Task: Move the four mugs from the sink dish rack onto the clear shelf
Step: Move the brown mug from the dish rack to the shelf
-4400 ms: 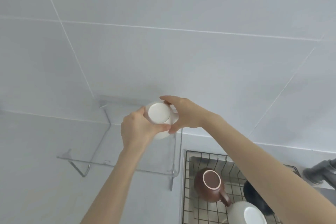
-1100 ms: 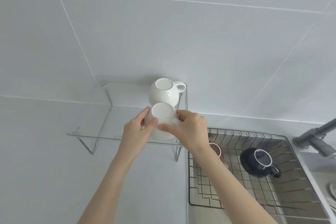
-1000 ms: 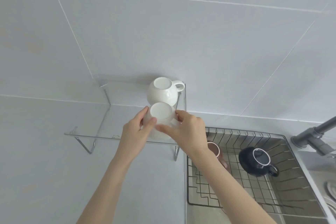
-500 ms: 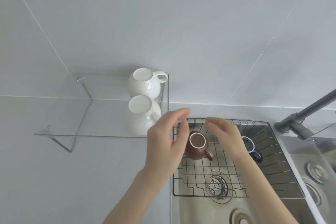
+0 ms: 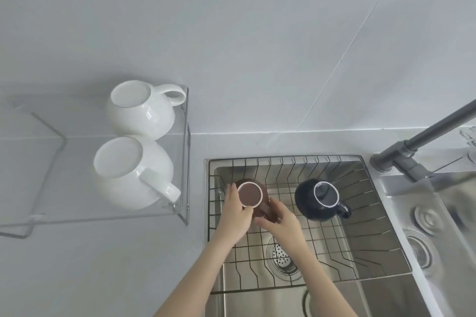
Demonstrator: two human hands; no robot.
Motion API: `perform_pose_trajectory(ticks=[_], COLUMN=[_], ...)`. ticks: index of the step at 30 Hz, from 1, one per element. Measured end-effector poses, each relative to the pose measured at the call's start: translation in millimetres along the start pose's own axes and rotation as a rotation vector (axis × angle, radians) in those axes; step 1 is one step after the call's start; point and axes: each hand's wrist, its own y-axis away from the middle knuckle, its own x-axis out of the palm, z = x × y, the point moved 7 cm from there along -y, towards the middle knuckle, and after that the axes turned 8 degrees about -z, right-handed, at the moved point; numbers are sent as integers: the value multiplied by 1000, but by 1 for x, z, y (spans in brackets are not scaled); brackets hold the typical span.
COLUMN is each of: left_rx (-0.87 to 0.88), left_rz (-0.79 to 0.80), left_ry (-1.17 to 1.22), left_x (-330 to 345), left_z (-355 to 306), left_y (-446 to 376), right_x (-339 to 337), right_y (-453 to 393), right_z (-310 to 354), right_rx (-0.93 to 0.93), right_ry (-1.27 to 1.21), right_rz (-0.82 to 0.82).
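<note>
I see a steel sink (image 5: 381,288) set into a pale countertop (image 5: 103,265), its round drain strainer (image 5: 282,256) showing in the basin floor. A dark grey faucet (image 5: 422,141) stands at the sink's back right corner, its arm running up and off to the right. Behind it all is a wall of large pale tiles (image 5: 231,33) with thin grout lines. Two round fittings (image 5: 426,219) sit on the right, blurred.

Our hands are off the second white mug (image 5: 131,172), which now sits upside down on the clear shelf (image 5: 180,152) just in front of the first white mug (image 5: 140,108). We have dropped both hands into the dish rack (image 5: 360,239): the left hand (image 5: 235,216) and right hand (image 5: 279,221) now close around the upside-down brown mug (image 5: 253,199), fingers (image 5: 231,197) touching its sides.
</note>
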Motion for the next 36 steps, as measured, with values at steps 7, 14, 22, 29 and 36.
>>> perform_pose_trajectory(ticks=[7, 14, 22, 29, 36], left_rx=[-34, 116, 547, 609, 411], left_rz=[-80, -84, -407, -722, -793], left_ry=[72, 17, -13, 129, 261], left_x=[0, -18, -119, -267, -369], left_z=[2, -31, -127, -138, -72], left_y=[-5, 16, 100, 132, 114], right_x=[-1, -26, -65, 5, 122], right_y=[-9, 12, 70, 110, 112], right_z=[-2, 19, 169, 308, 358], right_rx=[-40, -74, -381, -629, -634], right_ry=[-56, -166, -235, -239, -94], right_rz=[-149, -219, -272, -124, 25])
